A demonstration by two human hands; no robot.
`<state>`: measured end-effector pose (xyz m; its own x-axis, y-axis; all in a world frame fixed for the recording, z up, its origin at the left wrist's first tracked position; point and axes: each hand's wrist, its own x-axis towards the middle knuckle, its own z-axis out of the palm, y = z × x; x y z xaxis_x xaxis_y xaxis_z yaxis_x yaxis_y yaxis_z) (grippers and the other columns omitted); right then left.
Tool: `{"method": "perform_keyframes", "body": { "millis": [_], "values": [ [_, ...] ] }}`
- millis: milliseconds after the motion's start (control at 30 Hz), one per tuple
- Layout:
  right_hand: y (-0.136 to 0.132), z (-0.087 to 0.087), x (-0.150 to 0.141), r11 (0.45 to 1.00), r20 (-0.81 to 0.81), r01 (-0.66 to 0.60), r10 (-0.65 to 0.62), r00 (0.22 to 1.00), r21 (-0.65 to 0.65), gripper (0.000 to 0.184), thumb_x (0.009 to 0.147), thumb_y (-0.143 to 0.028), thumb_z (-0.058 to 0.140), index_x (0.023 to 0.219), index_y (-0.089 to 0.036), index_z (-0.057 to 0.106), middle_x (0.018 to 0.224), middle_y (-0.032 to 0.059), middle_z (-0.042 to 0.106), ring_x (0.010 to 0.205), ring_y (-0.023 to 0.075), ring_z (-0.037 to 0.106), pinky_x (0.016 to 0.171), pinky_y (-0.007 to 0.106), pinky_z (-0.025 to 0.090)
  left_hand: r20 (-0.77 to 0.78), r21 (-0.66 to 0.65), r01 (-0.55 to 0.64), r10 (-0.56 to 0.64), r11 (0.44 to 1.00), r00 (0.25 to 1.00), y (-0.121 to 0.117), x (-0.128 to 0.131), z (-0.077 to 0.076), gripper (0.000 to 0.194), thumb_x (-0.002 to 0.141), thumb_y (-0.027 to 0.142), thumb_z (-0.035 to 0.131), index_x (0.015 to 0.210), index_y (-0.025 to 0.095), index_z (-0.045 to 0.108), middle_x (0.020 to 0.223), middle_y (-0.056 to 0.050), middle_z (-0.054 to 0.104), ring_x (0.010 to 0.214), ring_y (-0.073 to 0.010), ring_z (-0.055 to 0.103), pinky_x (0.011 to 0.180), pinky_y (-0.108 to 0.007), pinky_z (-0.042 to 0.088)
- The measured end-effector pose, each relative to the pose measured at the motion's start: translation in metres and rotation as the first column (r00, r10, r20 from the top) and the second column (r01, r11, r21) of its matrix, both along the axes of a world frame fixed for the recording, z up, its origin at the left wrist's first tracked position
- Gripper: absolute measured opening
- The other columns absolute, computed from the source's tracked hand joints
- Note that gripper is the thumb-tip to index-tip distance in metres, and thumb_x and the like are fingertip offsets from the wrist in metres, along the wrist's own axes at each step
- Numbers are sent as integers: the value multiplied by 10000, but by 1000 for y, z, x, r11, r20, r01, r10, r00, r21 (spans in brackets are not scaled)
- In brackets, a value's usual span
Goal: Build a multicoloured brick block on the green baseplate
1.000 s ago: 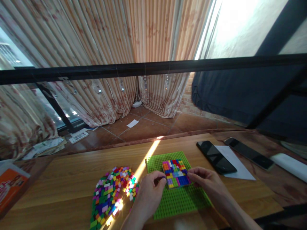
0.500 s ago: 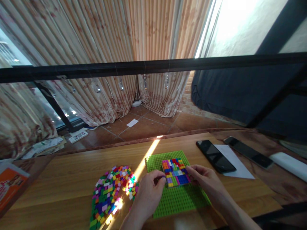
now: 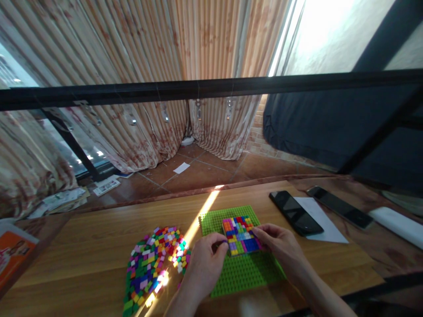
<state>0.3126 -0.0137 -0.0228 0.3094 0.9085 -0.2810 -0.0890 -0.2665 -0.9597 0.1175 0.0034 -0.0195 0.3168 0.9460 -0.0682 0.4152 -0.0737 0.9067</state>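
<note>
A green studded baseplate (image 3: pixel 247 275) lies on the wooden table. On its upper middle sits a block of multicoloured toy bricks (image 3: pixel 240 235), built in a tight rectangle. At its left edge my left hand (image 3: pixel 206 259) has thumb and index finger curled together, with a bit of dark purple, seemingly a small brick, at the tips. My right hand (image 3: pixel 277 242) is closed at the block's right edge. Its thumb and index fingertips press together on the upper right corner area; whatever they pinch is hidden. The other right fingers curl underneath.
Left of the baseplate spreads a pile of loose coloured bricks (image 3: pixel 148 264), crossed by a strip of sunlight. A black phone (image 3: pixel 295 213) rests partly on white paper (image 3: pixel 325 224) at the right. Beyond lie another phone (image 3: pixel 340 206) and a white object (image 3: pixel 398 226).
My right fingertips have shifted slightly left, inward over the block's right edge. My left hand keeps nearly the same pose beside the block. The whole view has moved a little.
</note>
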Motion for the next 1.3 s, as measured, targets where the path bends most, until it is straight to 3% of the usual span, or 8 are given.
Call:
{"method": "perform_keyframes", "body": {
  "millis": [533,633,733,800,933,1067,1167,1300],
  "values": [
    [-1,-8,4,999,-30,-1,2,1000,38,409,570,-544,757,627,-148,673,569,6,611,498,105,499,485,232,395,-4,55,-30,30,998,1000,2,-1,5,212,819,290,517,883,194,695,855,-38,710,802,-191,637,721,-280,466],
    [-1,-4,12,991,16,108,-109,994,75,436,630,-584,701,672,-150,682,613,19,613,522,115,513,493,237,407,-12,65,-45,45,997,999,3,-2,8,206,806,293,542,891,195,702,852,-41,712,798,-193,636,722,-283,469],
    [-2,3,13,964,127,173,-201,971,203,384,675,-550,681,685,-166,690,575,4,587,530,124,509,499,241,412,4,71,-45,45,996,999,1,0,7,188,801,292,557,886,204,700,843,-32,706,800,-185,628,734,-277,464],
    [-4,7,8,950,178,102,-159,971,294,315,718,-495,669,739,-182,701,618,11,618,585,144,549,541,251,445,41,51,-36,34,998,999,0,1,6,173,801,303,568,867,205,694,826,-25,699,794,-178,619,726,-268,458],
    [-13,11,-10,875,364,-197,26,931,442,177,826,-352,599,900,-235,709,930,53,677,874,194,627,752,290,505,169,-48,12,-3,999,986,-1,3,6,191,799,341,585,818,180,687,760,-17,666,725,-154,582,657,-242,439],
    [-21,8,-25,781,517,-417,143,844,465,224,871,-274,552,1057,-292,675,1091,56,637,1009,190,609,852,318,507,310,-170,95,-39,981,950,1,4,10,201,784,321,599,810,145,692,667,-3,618,625,-116,530,597,-221,410],
    [-22,7,-32,746,556,-494,202,806,446,241,868,-280,566,1086,-319,661,1117,48,622,1021,190,607,865,329,514,402,-245,144,-35,959,915,2,2,12,223,754,333,630,797,122,687,601,7,584,559,-98,498,552,-213,384],
    [-21,9,-35,740,550,-517,239,800,431,180,858,-300,588,1008,-301,685,1044,38,632,940,179,622,806,300,522,432,-349,166,1,922,902,0,1,14,212,700,321,690,757,117,669,584,15,572,544,-87,489,540,-205,372]
  ]
}}
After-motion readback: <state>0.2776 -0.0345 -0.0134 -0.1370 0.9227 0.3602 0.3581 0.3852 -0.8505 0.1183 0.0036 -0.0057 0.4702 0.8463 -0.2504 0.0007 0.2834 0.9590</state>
